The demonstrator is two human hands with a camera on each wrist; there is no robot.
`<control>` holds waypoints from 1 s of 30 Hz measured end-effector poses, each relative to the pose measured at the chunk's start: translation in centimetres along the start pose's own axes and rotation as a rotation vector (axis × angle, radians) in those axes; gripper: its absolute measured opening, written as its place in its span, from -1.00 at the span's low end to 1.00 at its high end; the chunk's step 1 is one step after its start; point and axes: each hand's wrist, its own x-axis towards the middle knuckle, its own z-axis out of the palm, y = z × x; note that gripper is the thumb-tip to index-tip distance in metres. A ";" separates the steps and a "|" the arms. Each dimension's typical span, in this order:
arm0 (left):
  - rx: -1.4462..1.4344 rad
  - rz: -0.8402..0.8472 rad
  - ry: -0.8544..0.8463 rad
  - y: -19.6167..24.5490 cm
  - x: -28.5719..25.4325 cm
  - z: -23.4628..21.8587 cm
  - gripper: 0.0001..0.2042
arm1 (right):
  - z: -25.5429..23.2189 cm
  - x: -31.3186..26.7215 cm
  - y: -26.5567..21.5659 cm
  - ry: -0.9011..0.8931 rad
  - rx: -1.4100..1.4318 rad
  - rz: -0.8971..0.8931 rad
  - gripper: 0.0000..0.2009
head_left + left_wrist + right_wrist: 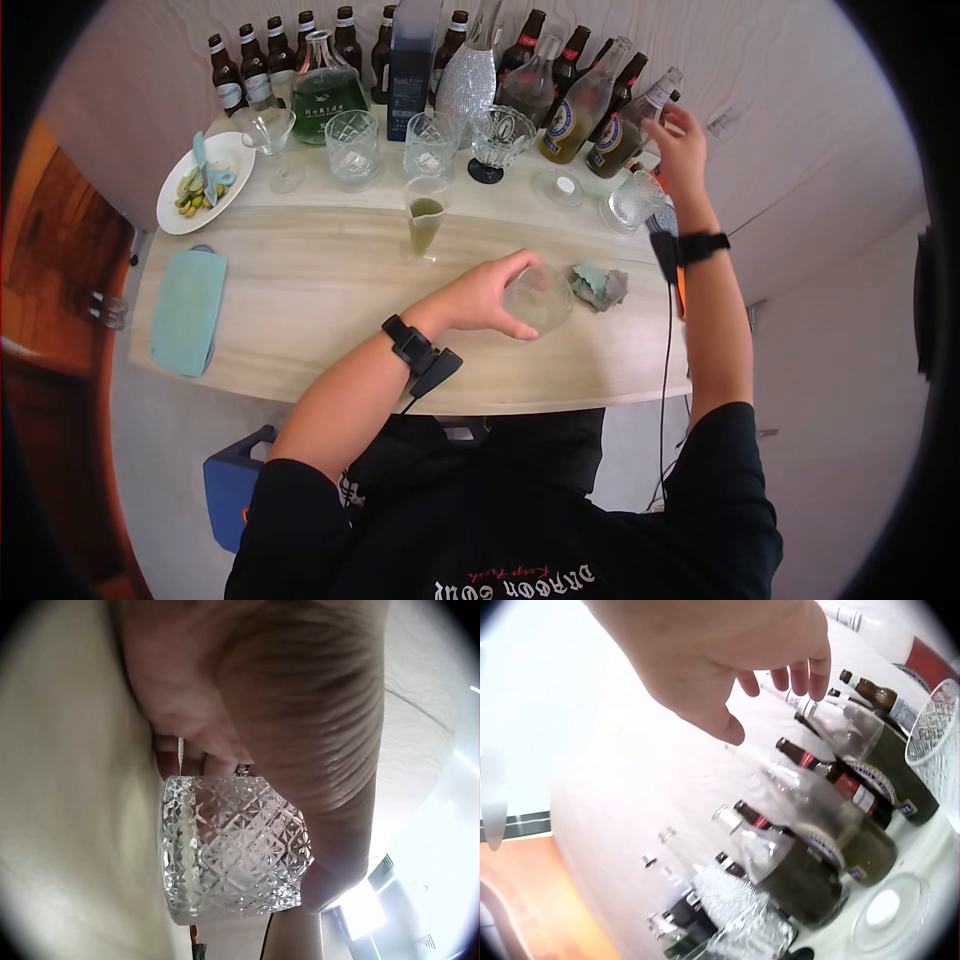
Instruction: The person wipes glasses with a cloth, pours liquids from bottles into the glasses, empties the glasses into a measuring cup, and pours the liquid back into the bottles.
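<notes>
Clear cut glass, the tumbler (545, 305) sits in the left hand (478, 296) over the near part of the table (320, 340); from here I can't tell whether it touches the wood. The thumb and fingers are curved round its side wall. It looks empty, and I'd judge it stiff, fairly solid for its size, breakable, and slippery if wet. The faceted wall should give the best hold, fingers kept off the rim.

Farther back and to the right of the tumbler, the right hand (682, 150) reaches out beside the labelled bottle (616, 142), its thumb spread from loosely bent fingers. It seems to hold nothing; contact with the bottle I can't make out. The bottle, part-filled, likely weighs more and is best taken round the neck.

Just right of the tumbler lies a crumpled cloth (603, 288). Behind it and to its left stands a slim glass (425, 225) of green liquid. Well to its left lies a teal board (188, 312), with a white plate (170, 205) of cut fruit farther back. Beyond them all, behind the tumbler, the green decanter (328, 110) stands among more bottles.
</notes>
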 end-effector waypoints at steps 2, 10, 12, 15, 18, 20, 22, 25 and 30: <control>0.058 -0.016 -0.024 -0.1 0.0 -0.3 -0.26 | -0.5 2.9 1.2 0.163 -0.051 0.071 -0.37; 0.040 0.010 -0.064 0.1 -0.3 -0.3 -0.27 | 0.1 7.1 2.3 -0.021 0.092 0.470 -0.10; 0.050 0.015 -0.056 0.2 -0.3 -0.2 -0.28 | 0.7 7.1 2.8 -0.021 0.082 0.483 -0.12; 0.054 -0.006 -0.044 0.4 -0.3 -0.4 -0.28 | 1.6 5.8 2.5 0.312 0.233 0.240 -0.34; 0.047 0.025 -0.028 -0.2 -0.2 -0.4 -0.28 | 0.0 -1.5 -2.8 0.029 0.564 0.044 -0.64; 0.093 0.033 -0.038 -0.1 -0.3 -0.4 -0.27 | -1.0 -7.2 -7.4 -0.476 0.616 -0.061 -0.74; 0.107 0.004 -0.033 -0.1 -0.4 -0.6 -0.25 | -2.1 -11.8 -10.3 -0.950 0.421 -0.075 -0.46; 0.122 -0.028 -0.041 0.0 -0.2 -0.2 -0.20 | -1.9 -15.8 -11.6 -1.164 0.275 -0.119 -0.14; 0.038 0.006 -0.024 -0.3 -0.1 -0.5 -0.11 | -0.4 -19.7 -10.6 -1.089 0.178 -0.062 -0.08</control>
